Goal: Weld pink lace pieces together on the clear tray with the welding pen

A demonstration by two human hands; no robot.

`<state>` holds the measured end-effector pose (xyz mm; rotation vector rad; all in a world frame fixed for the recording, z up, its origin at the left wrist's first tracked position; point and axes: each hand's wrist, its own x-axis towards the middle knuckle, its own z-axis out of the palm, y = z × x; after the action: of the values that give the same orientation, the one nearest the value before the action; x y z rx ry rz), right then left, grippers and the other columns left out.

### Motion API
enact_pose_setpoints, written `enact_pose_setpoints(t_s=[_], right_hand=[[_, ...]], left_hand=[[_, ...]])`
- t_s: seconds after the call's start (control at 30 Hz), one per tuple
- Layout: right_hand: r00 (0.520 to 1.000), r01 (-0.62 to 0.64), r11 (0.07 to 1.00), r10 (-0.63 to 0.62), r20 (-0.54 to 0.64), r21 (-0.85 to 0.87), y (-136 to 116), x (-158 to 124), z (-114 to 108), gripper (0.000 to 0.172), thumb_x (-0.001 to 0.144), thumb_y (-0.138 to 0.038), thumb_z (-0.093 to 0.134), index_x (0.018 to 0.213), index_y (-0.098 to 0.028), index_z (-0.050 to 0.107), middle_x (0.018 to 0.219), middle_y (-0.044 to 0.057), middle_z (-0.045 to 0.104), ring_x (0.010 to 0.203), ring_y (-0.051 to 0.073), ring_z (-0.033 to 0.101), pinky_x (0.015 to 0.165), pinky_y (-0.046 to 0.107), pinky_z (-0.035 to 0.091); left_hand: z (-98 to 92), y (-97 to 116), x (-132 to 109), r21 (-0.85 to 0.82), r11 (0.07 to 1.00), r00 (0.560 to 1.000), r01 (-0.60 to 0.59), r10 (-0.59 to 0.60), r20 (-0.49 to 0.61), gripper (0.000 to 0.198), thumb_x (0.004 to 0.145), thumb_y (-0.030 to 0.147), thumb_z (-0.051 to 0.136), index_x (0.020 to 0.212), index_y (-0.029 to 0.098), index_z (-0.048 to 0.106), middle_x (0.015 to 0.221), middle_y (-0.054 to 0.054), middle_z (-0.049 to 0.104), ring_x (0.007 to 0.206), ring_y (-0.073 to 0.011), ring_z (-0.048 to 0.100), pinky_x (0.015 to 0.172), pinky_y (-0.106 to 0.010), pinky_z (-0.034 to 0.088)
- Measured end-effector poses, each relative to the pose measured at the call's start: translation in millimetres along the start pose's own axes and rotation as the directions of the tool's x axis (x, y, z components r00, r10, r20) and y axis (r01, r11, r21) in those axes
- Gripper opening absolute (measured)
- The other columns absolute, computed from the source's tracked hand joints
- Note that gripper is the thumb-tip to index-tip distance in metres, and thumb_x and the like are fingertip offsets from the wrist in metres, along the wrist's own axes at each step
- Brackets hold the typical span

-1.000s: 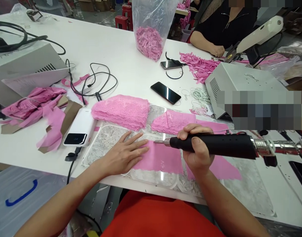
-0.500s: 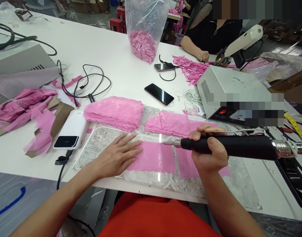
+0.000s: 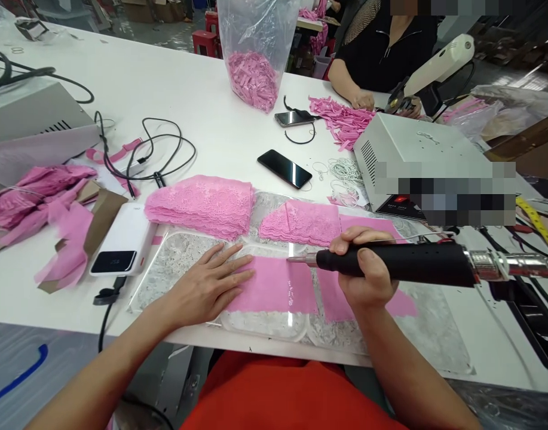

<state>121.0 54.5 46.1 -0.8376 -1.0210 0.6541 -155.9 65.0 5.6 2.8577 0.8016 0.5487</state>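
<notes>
one black tool [image 3: 403, 263], its tail cut off, is gripped by the right hand [image 3: 367, 272], tip near the far edge of one flat pink cloth [image 3: 271, 289]. the left hand [image 3: 214, 283] lies spread at that cloth's left edge. the right hand partly hides a second cloth [image 3: 333, 301]. behind two lace piles [image 3: 202, 206], the table [image 3: 152, 83] has wide room.

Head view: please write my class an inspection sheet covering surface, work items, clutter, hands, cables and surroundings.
Surface: white table, mottled grey board on it.
Work items: pink fabric piece; two pink lace stacks beyond.
Clutter: phone, white power bank, pink scraps.
Hands: left hand flat, fingers at fabric's left edge; right hand grips black-handled tool, tip at fabric's far edge.
Cables: black cable looped on table; another at power bank.
Surroundings: co-worker opposite.
</notes>
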Motion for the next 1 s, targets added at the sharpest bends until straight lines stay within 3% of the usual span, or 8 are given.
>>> enact_pose_setpoints(t_s=[0.13, 0.43, 1.0], right_hand=[[1.000, -0.010, 0.999, 0.010, 0.006, 0.030, -0.6, 2.9, -1.4, 0.006, 0.074, -0.025, 0.061, 0.078, -0.022, 0.060, 0.080, 0.000, 0.061, 0.058, 0.011, 0.055, 0.058, 0.032, 0.050], [0.987, 0.049, 0.998, -0.044, -0.153, 0.028, -10.0, 18.8, -26.7, 0.009, 0.066, -0.022, 0.058, 0.073, -0.018, 0.062, 0.075, 0.001, 0.059, 0.054, 0.010, 0.054, 0.055, 0.029, 0.046], [0.996, 0.060, 0.998, -0.061, -0.068, -0.019, -4.2, 14.0, -24.1, 0.006, 0.072, -0.023, 0.062, 0.077, -0.019, 0.061, 0.080, 0.000, 0.061, 0.057, 0.011, 0.056, 0.058, 0.031, 0.048]], left_hand=[[-0.9, -0.9, -0.2, 0.016, 1.000, 1.000, -0.022, 0.022, -0.003, 0.036, 0.097, 0.023, 0.049, 0.132, 0.024, 0.059, 0.142, -0.003, 0.055, 0.143, -0.0269, 0.035, 0.119, -0.049, 0.027], [-1.0, -3.5, 0.4, 0.019, 0.999, 0.999, -0.034, 0.034, -0.002, 0.040, 0.096, 0.022, 0.050, 0.135, 0.024, 0.056, 0.143, -0.003, 0.054, 0.145, -0.0267, 0.032, 0.119, -0.048, 0.028], [-3.9, -3.4, 1.1, 0.046, 0.997, 0.998, -0.055, 0.055, -0.003, 0.039, 0.095, 0.021, 0.051, 0.134, 0.022, 0.056, 0.143, -0.005, 0.054, 0.145, -0.0279, 0.032, 0.117, -0.048, 0.031]])
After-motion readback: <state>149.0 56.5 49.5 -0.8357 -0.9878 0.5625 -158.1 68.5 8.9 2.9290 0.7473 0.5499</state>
